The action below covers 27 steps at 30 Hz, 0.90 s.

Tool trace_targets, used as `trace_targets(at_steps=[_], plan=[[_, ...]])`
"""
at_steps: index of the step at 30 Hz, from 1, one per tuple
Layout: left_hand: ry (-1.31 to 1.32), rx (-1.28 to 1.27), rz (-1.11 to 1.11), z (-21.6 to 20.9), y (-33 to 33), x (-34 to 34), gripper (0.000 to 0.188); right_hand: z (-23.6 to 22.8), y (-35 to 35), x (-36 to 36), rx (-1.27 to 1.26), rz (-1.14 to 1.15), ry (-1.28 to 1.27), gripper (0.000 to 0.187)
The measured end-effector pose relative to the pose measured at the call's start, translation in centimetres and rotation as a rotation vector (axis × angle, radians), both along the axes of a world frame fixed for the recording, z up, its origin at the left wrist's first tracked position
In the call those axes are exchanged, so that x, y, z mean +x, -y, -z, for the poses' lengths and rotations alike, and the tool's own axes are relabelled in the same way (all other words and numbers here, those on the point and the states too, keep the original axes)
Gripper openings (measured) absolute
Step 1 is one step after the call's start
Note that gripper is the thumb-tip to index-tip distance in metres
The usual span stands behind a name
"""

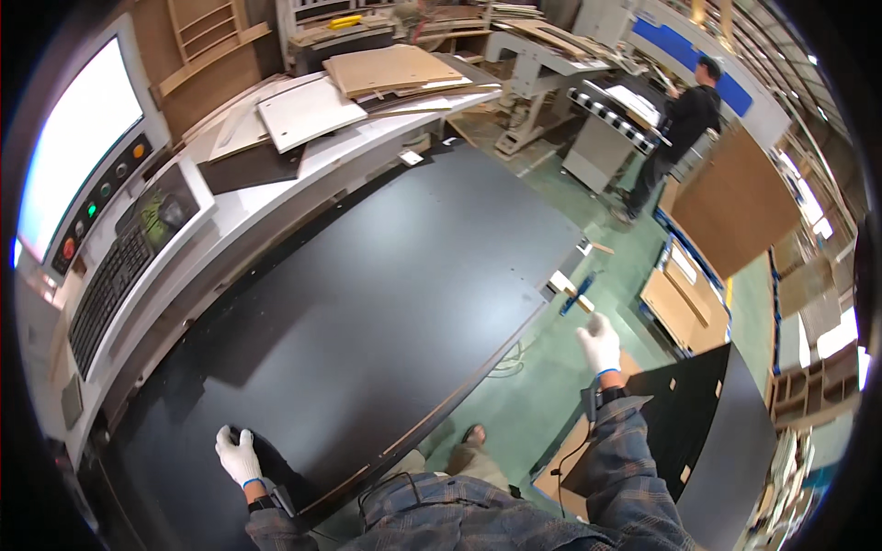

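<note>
A large dark grey panel [395, 266] lies across the work table in front of me. My left hand [239, 456], in a white glove, is over its near left part with the fingers apart and nothing visible in them. My right hand [600, 345], also gloved in white, is out past the panel's right edge. Its fingers are curled, and whatever they may hold is hidden. Just beyond it are a pale wooden strip [559, 282] and a blue bar-shaped piece [577, 294]; whether the hand touches either, I cannot tell.
A control screen [78, 138] and black keyboard [110, 280] stand at the left. Boards [390, 69] are piled on the far bench. Dark panels [680, 413] stand at my right, near a low stack of brown boards [684, 294]. A person [684, 119] works at a far machine.
</note>
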<state>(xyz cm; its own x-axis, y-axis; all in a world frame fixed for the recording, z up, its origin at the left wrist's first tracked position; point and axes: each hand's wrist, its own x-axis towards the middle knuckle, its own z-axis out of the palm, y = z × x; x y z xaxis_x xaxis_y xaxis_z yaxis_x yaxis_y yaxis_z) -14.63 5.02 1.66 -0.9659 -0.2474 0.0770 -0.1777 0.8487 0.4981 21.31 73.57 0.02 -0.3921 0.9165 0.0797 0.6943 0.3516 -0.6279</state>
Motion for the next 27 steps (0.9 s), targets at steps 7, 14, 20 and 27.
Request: trace_targets(at_steps=[7,14,20,27], plan=[[0.13,-0.032,-0.196,-2.6,-3.4,10.8,0.063,5.3,-14.7,-2.4,-0.173,-0.169,-0.166,0.067],[0.052,0.167,-0.36,-1.4,-2.3,19.4,0.068,6.7,-18.0,-2.8,-0.445,-0.505,-0.224,0.035],[-0.019,0.773,-0.516,-1.1,-0.8,20.2,0.036,4.1,-20.1,-1.6,-0.479,-0.593,-0.269,0.015],[-0.077,1.106,-0.533,-1.1,2.1,21.4,0.027,-8.0,-21.8,-4.7,-0.285,-0.413,-0.591,0.037]])
